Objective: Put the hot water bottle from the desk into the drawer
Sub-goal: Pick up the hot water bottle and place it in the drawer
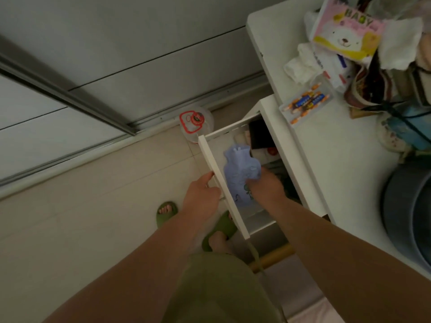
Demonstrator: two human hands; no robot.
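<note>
Right hand (265, 185) on bottle (238, 171)

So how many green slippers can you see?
2, both on the floor: one slipper left of the left hand's arm, the other slipper partly hidden under the open drawer.

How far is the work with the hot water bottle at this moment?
Nearly finished. Done: the drawer is pulled open and the hot water bottle is off the desk, inside the drawer. In hand: the right hand holds it, and the left hand grips the drawer front. Left: release the bottle.
</note>
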